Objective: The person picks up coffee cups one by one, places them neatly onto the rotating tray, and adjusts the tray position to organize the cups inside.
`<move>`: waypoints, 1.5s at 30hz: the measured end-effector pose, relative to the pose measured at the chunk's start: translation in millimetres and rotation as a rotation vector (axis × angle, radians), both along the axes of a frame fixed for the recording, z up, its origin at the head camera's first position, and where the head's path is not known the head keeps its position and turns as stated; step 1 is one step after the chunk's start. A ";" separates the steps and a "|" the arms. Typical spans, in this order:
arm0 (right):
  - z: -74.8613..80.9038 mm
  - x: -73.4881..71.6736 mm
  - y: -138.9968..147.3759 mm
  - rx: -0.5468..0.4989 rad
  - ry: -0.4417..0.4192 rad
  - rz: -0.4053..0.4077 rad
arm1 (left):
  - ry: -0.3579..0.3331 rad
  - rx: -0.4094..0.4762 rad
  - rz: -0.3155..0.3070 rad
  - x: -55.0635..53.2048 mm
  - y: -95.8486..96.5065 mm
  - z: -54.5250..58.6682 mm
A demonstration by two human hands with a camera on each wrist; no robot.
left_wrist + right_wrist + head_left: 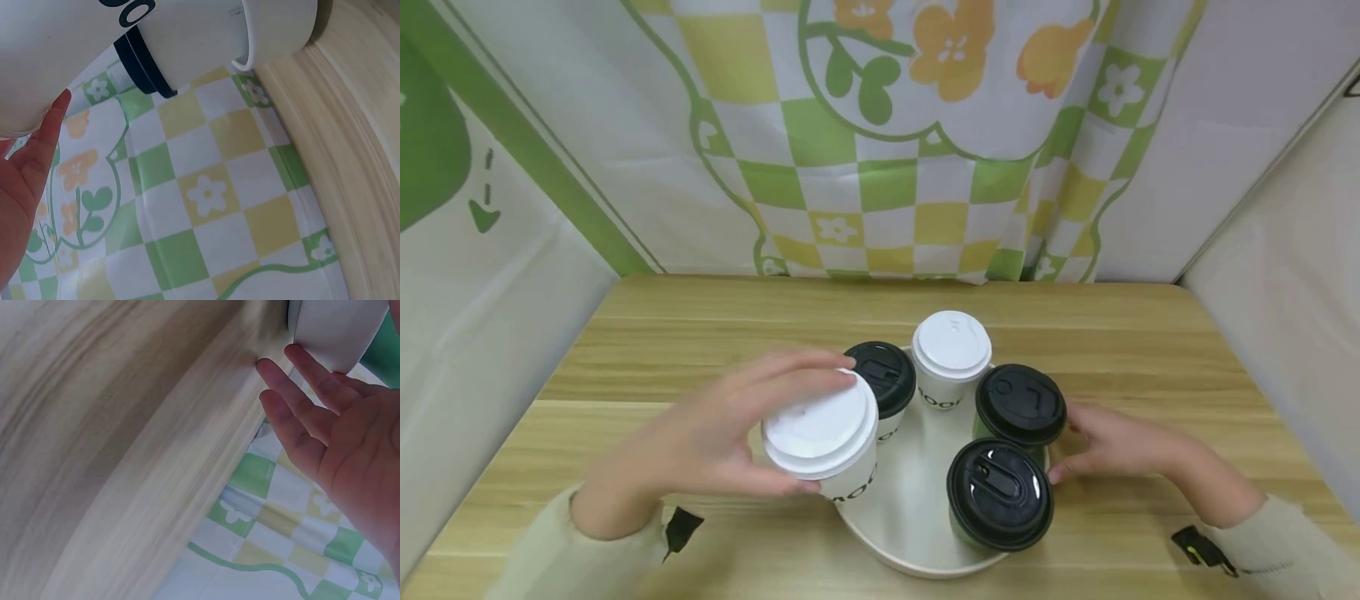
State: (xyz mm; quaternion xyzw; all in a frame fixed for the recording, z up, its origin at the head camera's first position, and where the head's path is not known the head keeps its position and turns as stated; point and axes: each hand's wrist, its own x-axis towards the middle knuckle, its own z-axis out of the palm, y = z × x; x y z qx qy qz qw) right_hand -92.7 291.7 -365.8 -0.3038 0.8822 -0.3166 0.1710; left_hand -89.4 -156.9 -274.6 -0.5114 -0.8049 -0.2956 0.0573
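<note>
My left hand (737, 425) grips a paper coffee cup with a white lid (820, 425), holding it at the left edge of a round white tray (910, 500). In the left wrist view its fingertips lie along the white cup (56, 69). My right hand (1120, 442) is at the tray's right side, with extended fingers by the tray wall (337, 331). On the tray stand a black-lidded white cup (880, 375), another white-lidded cup (951, 346) and two green cups with black lids, one farther back (1021, 404) and one nearer (1000, 496).
A wood-grain table (662, 333) lies under the tray. Behind it hangs a green and yellow checked curtain (887, 183) with flowers. White fabric walls (1285, 208) close in both sides.
</note>
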 end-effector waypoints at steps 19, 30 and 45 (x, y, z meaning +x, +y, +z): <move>2.1 5.0 -2.4 0.034 0.037 0.010 | 0.092 0.011 -0.101 -1.2 35.9 -24.0; 0.4 5.9 -1.3 0.017 0.018 -0.004 | 0.137 -0.115 -0.032 6.3 53.1 -38.9; -3.1 5.9 -1.9 -0.003 0.010 -0.003 | 0.207 -0.146 -0.038 6.2 59.8 -57.4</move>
